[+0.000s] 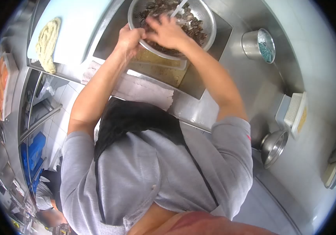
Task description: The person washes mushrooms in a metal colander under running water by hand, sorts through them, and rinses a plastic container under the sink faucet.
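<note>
At the top of the head view, a large metal bowl [211,29] is tilted over a steel sink and holds a heap of small brown shell-like pieces [194,31]. My left hand [132,38] is closed on the bowl's rim at its left side. Inside the bowl's near part, my right hand [166,33] reaches over the brown pieces, fingers spread and slightly blurred. A white stream or strip [179,8] shows at the bowl's top; I cannot make out which. Below the bowl, a clear tray [175,64] stands in the sink [193,80].
A white board [76,27] with a yellowish cloth [49,41] lies at left. A grey cloth [140,90] lies along the sink's front edge. At right are a metal pot [251,45], white baskets [294,111] and a metal bowl [274,148]. Another person [47,196] is at lower left.
</note>
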